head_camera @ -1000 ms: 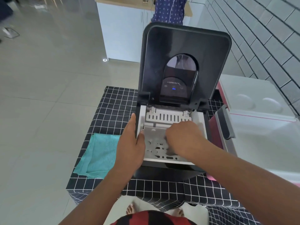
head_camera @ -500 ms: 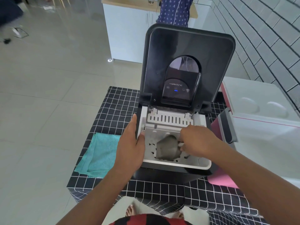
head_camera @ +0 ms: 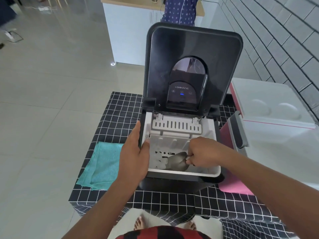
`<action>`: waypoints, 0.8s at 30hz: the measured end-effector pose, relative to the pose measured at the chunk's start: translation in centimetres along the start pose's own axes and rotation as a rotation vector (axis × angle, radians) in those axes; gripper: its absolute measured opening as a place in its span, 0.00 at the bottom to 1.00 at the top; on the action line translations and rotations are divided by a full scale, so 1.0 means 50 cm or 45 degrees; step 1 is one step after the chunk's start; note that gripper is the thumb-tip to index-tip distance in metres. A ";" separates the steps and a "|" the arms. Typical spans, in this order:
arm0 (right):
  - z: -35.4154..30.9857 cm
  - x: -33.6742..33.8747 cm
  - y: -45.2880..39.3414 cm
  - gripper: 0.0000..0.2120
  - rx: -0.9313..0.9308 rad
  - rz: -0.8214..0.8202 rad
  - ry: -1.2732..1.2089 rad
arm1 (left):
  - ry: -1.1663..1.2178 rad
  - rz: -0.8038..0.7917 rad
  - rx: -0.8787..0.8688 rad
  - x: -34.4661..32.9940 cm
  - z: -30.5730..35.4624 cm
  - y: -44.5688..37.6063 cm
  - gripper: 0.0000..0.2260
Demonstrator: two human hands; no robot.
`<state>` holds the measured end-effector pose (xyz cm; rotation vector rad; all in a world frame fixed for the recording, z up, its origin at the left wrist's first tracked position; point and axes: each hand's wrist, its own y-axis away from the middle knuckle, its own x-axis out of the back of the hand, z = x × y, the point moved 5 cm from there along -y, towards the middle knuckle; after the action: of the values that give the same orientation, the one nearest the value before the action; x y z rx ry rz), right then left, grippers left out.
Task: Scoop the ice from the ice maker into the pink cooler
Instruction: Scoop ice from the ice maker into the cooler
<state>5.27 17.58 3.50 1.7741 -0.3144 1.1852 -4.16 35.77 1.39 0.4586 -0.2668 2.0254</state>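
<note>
Black-and-white checked cloth covers one bench, which carries everything at working height.

One pink cooler, right of the ice maker, lid thrown back and mouth open, presumably to receive ice without a long carry.

One black ice maker, centre, lid raised upright so the white basket is reachable.

One teal towel, folded at near left, probably for drips.

Left hand: fingers straight, flat against the machine's left rim, likely steadying it.

Right hand: fingers curled tight round the handle of one grey scoop, its bowl low in the basket.

Ice: a small pale cluster left of the scoop, cubes too blurred to count.
</note>
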 end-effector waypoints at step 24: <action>-0.025 -0.060 -0.016 0.16 -0.133 0.113 -0.426 | 0.049 0.016 -0.032 -0.003 -0.010 0.000 0.26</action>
<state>3.54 18.20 0.69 1.8788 -0.6453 0.9111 -4.20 35.88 0.86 0.4031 -0.2717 2.0389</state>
